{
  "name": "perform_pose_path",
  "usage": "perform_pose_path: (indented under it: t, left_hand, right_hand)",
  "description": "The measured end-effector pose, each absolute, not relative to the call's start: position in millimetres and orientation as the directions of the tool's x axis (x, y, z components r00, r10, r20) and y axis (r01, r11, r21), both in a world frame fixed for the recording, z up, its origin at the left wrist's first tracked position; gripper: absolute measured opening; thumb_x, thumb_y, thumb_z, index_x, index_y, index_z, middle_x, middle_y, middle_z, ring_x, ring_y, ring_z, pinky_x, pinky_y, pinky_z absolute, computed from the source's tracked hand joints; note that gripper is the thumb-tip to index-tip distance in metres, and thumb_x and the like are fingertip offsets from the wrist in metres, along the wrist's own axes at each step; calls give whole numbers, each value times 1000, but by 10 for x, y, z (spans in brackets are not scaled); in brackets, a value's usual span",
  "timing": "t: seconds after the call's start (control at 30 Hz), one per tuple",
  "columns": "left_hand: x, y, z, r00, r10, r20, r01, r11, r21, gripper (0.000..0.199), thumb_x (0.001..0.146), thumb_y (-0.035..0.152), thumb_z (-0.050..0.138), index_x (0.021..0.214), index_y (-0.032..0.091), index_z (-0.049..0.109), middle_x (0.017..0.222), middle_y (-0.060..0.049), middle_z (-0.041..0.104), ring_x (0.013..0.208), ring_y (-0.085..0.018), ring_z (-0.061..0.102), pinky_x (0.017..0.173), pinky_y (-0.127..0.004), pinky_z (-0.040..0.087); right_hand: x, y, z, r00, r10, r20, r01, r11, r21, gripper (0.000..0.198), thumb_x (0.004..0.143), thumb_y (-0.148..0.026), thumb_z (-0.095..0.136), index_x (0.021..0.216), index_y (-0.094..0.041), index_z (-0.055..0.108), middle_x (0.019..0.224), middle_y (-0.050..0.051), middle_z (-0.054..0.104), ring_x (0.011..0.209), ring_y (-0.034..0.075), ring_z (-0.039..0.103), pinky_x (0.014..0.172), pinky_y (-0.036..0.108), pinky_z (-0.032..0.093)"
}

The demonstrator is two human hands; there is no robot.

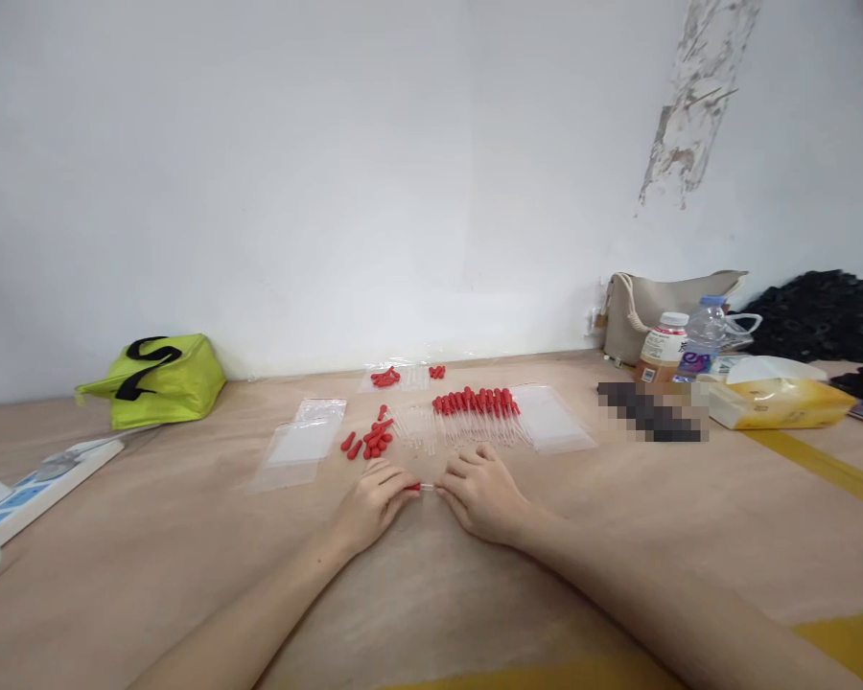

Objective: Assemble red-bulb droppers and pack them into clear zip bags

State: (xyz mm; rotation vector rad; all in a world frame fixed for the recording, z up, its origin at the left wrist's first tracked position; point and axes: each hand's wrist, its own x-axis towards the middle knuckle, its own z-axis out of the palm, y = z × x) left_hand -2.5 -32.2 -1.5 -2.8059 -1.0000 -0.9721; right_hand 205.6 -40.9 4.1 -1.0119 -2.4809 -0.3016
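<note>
Dropper [423, 487], slim and short-looking between the hands, shows a smooth, matte red bulb [414, 487] and a thin, see-through tube [427, 487]; it lies level, well in from the far edge of the table and about midway between its sides. Faintly creased tan covering dresses the table [187, 575]. Near its far left corner stands a boxy, slightly shiny lime-green bag [176, 383]. Beyond the hands, red-topped droppers [478, 402] lie side by side in a close row, with a flat, filmy plastic bag [553, 419] just right of them. Left hand [378, 498] pinches the bulb, fingers drawn together; right hand [480, 494] has its fingers closed on the tube. Smallest are loose pear-shaped rubbery bulbs [375, 443], heaped just past the left hand.
</note>
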Motion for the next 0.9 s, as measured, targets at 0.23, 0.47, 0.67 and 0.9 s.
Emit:
perform_pose_path:
  t: [0.23, 0.47, 0.67, 0.9]
  left_hand:
    - [-79, -342, -56, 465, 773, 432, 665, -627, 406, 26, 84, 26, 48, 109, 20, 51, 74, 0, 56, 59, -12, 51, 59, -24, 43]
    - [-58, -311, -28, 506, 769, 391, 645, -638, 420, 16, 84, 25, 47, 89, 18, 61, 74, -1, 54, 64, -12, 51, 59, -23, 40]
    - [-65, -327, -28, 506, 767, 395, 629, -641, 439, 16, 83, 25, 47, 89, 18, 61, 75, -2, 53, 63, -12, 51, 59, -23, 40]
    - [-58, -329, -36, 516, 764, 389, 628, -645, 434, 16, 83, 23, 47, 91, 19, 61, 76, -2, 54, 63, -12, 50, 59, -23, 40]
  right_hand:
    - [2248, -254, 132, -263, 890, 374, 864, 390, -319, 22, 79, -30, 46, 71, -20, 63, 71, 2, 64, 67, 14, 53, 66, 27, 28]
    - [2221, 385, 193, 107, 953, 284, 838, 68, -541, 26, 73, -36, 48, 57, -19, 59, 65, 1, 63, 67, 15, 56, 71, 28, 32]
    - [1995, 702, 112, 200, 950, 239, 845, -44, -533, 27, 74, -39, 46, 64, -20, 64, 72, 4, 65, 76, 20, 58, 80, 37, 28]
    - [2032, 674, 25, 191, 933, 304, 881, -26, -473, 34, 73, -48, 47, 67, -18, 64, 72, 6, 66, 74, 20, 58, 84, 40, 21]
